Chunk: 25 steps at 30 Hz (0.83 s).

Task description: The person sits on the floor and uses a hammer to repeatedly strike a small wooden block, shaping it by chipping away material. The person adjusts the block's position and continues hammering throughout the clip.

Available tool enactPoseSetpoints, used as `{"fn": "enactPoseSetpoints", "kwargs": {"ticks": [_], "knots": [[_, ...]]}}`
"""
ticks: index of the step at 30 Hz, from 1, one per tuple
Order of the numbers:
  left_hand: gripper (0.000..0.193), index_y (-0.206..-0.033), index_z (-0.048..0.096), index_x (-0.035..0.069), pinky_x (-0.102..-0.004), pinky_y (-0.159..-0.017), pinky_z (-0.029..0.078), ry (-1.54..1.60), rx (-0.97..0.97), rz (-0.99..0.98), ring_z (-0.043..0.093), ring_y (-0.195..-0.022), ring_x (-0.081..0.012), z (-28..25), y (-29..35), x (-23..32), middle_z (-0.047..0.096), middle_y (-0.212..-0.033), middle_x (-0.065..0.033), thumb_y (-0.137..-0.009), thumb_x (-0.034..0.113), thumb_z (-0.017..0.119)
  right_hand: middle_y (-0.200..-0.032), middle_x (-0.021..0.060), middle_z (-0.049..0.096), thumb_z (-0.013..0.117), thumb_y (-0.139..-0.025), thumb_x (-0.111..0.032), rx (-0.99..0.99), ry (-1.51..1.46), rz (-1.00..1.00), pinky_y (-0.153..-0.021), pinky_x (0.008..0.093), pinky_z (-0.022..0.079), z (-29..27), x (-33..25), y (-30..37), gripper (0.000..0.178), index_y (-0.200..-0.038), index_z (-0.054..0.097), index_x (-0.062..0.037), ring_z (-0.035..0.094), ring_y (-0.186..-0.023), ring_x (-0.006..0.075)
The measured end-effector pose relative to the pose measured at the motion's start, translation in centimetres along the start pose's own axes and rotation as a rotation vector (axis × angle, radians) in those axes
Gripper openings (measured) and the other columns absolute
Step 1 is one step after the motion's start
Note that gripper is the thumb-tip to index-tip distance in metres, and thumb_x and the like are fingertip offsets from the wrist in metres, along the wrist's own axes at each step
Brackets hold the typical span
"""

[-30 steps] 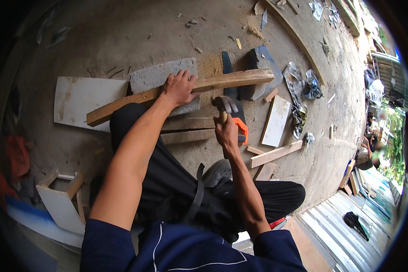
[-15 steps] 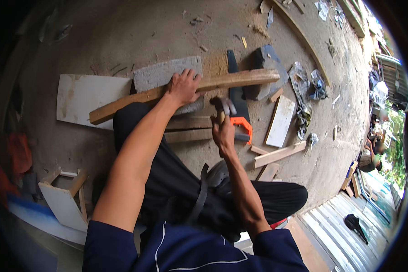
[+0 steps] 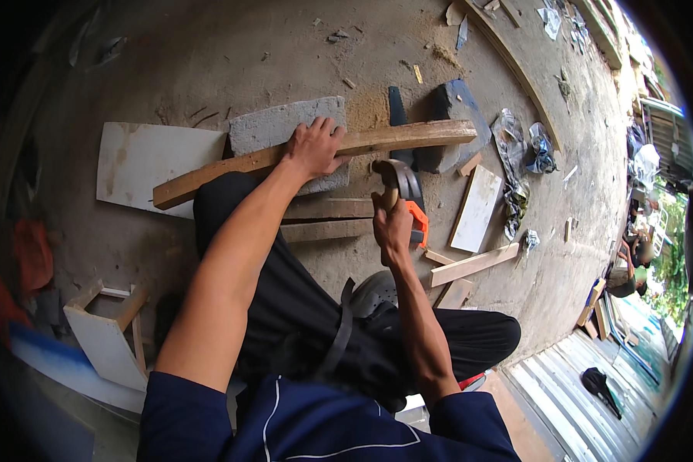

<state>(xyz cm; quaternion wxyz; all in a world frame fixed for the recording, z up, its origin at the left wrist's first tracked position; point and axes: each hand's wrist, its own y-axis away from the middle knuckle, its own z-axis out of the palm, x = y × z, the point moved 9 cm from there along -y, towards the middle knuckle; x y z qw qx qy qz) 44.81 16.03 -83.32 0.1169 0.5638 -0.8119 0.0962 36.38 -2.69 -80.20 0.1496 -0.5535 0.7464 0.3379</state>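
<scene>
My left hand [image 3: 313,148] grips a long wooden beam [image 3: 408,136], its fingers wrapped over the top edge. The beam lies aslant across a grey concrete block [image 3: 273,123], its left end by my knee and its right end at a dark stone block [image 3: 463,115]. In my right hand [image 3: 393,229] a claw hammer [image 3: 399,179] is held by the handle, head up, just short of the beam and apart from it. Behind the hammer a handsaw [image 3: 415,223] with an orange handle lies on the ground, its dark blade passing under the beam.
White boards lie at left [image 3: 154,165] and right [image 3: 477,208]. Wood offcuts [image 3: 476,263] and crumpled plastic [image 3: 513,154] are scattered at right. Two timber pieces [image 3: 327,229] rest by my leg. A small wooden frame [image 3: 108,331] stands lower left. Corrugated sheets [image 3: 570,377] lie lower right.
The hammer and my right hand have shifted slightly to the right, and the hammer head shows more clearly. My left hand and the beam stay in place.
</scene>
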Motion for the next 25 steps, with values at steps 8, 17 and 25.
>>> {"fn": "enactPoseSetpoints", "kwargs": {"ticks": [8, 17, 25], "knots": [[0.052, -0.111, 0.057, 0.007, -0.0448, -0.074, 0.046, 0.018, -0.002, 0.001, 0.053, -0.105, -0.0263, -0.1, -0.1, 0.1, 0.054, -0.105, -0.0104, -0.079, 0.047, 0.070, -0.087, 0.0308, 0.063, 0.062, -0.090, -0.024, -0.042, 0.020, -0.111, -0.066, 0.0509, 0.047, 1.1, -0.4, -1.9, 0.030, -0.105, 0.054, -0.0003, 0.061, -0.080, 0.0496], [0.055, -0.111, 0.057, 0.007, -0.0453, -0.075, 0.046, 0.007, 0.008, -0.004, 0.054, -0.104, -0.0266, -0.3, 0.1, -0.3, 0.055, -0.105, -0.0106, -0.078, 0.048, 0.071, -0.078, 0.0258, 0.063, 0.066, -0.090, -0.031, 0.069, -0.070, -0.104, -0.063, 0.0432, 0.047, -1.2, -2.0, -0.4, 0.033, -0.099, 0.058, -0.0005, 0.062, -0.072, 0.0439], [0.058, -0.115, 0.056, 0.008, -0.0473, -0.075, 0.048, -0.007, 0.025, 0.014, 0.055, -0.104, -0.0275, 0.1, 0.0, -0.1, 0.055, -0.104, -0.0112, -0.076, 0.048, 0.073, -0.097, 0.0317, 0.063, 0.069, -0.084, -0.029, -0.195, 0.106, -0.024, -0.081, 0.0524, 0.047, 3.9, 4.0, -0.7, 0.046, -0.118, 0.052, -0.0025, 0.060, -0.094, 0.0490]]}}
